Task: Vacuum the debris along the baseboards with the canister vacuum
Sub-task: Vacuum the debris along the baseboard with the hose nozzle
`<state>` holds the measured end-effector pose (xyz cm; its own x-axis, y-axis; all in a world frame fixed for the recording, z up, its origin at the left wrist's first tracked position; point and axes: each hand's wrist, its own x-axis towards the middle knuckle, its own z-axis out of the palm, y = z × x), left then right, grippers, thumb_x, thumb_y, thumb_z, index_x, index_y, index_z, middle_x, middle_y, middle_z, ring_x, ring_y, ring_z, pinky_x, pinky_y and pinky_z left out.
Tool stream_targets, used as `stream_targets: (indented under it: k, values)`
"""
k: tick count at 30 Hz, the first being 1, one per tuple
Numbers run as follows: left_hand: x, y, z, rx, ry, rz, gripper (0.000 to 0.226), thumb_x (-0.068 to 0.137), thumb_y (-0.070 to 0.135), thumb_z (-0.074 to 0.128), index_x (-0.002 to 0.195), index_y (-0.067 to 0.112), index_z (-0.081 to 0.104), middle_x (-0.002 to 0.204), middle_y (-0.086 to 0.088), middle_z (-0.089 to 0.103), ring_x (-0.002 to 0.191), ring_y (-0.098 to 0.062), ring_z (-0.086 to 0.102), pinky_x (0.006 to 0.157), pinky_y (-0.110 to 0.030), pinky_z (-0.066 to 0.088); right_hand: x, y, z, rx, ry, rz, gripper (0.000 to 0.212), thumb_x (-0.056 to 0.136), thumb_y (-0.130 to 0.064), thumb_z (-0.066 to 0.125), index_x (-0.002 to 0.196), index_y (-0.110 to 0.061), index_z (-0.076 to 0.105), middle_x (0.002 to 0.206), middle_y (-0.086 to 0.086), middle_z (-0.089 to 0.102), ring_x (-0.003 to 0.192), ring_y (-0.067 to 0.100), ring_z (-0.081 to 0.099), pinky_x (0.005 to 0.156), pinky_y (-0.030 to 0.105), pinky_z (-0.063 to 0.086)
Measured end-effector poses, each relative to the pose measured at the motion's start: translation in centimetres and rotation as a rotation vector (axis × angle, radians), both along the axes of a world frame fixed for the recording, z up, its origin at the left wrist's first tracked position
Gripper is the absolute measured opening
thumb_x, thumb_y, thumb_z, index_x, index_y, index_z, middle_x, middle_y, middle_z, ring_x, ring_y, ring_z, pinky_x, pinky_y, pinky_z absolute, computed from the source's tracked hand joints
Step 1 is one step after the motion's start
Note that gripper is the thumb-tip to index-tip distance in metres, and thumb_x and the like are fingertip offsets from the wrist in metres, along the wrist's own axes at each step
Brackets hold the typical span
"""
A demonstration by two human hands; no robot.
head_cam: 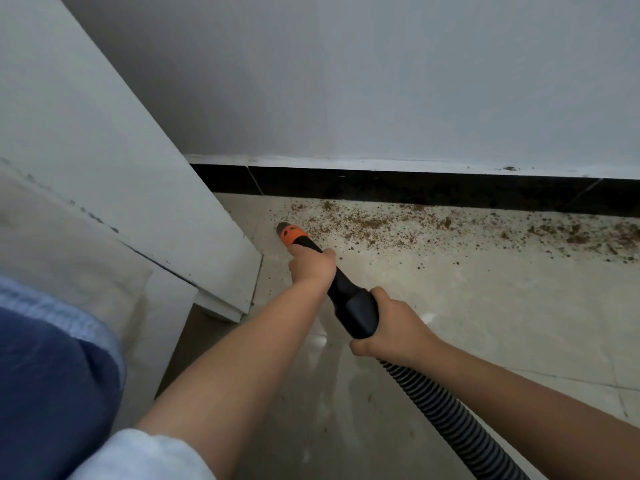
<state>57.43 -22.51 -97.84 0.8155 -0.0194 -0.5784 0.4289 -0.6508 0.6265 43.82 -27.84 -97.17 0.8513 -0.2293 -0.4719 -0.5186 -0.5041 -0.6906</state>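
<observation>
Both hands (349, 299) around nozzle (294, 236), debris (398, 225) just beyond.

Two hands: the left hand (312, 268) and the right hand (391, 323), both on one vacuum wand. One nozzle (292, 233), orange at its tip. One ribbed hose (446, 414). One black baseboard (415, 188) with two seams showing in it, so perhaps three pieces. One band of brown debris (433, 225) along it, the crumbs too many and too small to count. One white cabinet (114, 161) at the left. Two forearms, one pale sleeve (145, 455).
</observation>
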Motion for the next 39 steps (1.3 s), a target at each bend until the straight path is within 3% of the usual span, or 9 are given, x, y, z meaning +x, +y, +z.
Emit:
stream_targets:
  k: [4, 11, 17, 24, 39]
  values:
    - [1.9, 0.6, 0.1, -0.043, 0.004, 0.043, 0.063, 0.094, 0.024, 0.05, 0.145, 0.007, 0.017, 0.127, -0.018, 0.049, 0.1, -0.031, 0.054, 0.085, -0.041, 0.051, 2.1, 0.2, 0.2, 0.002, -0.008, 0.021, 0.054, 0.066, -0.028, 0.078, 0.101, -0.017, 0.038, 0.09, 0.0, 0.051, 0.078, 0.018, 0.056, 0.059, 0.027, 0.045]
    - [3.2, 1.3, -0.7, -0.04, -0.025, 0.015, 0.065, 0.093, 0.028, 0.053, 0.145, 0.008, 0.019, 0.13, -0.018, 0.049, 0.111, -0.035, 0.054, 0.092, -0.047, 0.05, 3.4, 0.8, -0.8, -0.015, 0.008, 0.004, 0.053, 0.067, -0.029, 0.076, 0.101, -0.018, 0.036, 0.093, 0.0, 0.052, 0.078, 0.018, 0.057, 0.062, 0.029, 0.049]
    - [4.6, 0.5, -1.2, -0.183, -0.025, -0.022, 0.057, 0.089, 0.031, 0.06, 0.138, 0.014, 0.036, 0.125, -0.014, 0.054, 0.109, -0.035, 0.056, 0.086, -0.049, 0.053, 4.3, -0.2, -1.0, -0.048, 0.029, -0.066, 0.054, 0.069, -0.029, 0.075, 0.103, -0.019, 0.033, 0.097, 0.001, 0.053, 0.083, 0.02, 0.059, 0.066, 0.031, 0.051]
    - [4.6, -1.3, -1.4, -0.228, 0.024, -0.058, 0.062, 0.09, 0.034, 0.059, 0.142, 0.016, 0.032, 0.128, -0.013, 0.052, 0.109, -0.034, 0.055, 0.084, -0.048, 0.054, 3.9, -1.4, -1.0, -0.05, 0.029, -0.129, 0.055, 0.069, -0.027, 0.076, 0.104, -0.019, 0.034, 0.097, 0.001, 0.052, 0.084, 0.02, 0.058, 0.068, 0.032, 0.052]
    - [3.2, -4.3, -1.9, -0.271, 0.063, -0.117, 0.06, 0.091, 0.032, 0.058, 0.142, 0.015, 0.031, 0.134, -0.011, 0.048, 0.113, -0.034, 0.053, 0.081, -0.043, 0.053, 1.4, -3.5, -0.2, -0.059, 0.017, -0.201, 0.05, 0.071, -0.027, 0.074, 0.101, -0.018, 0.035, 0.092, -0.002, 0.051, 0.077, 0.017, 0.056, 0.054, 0.022, 0.042]
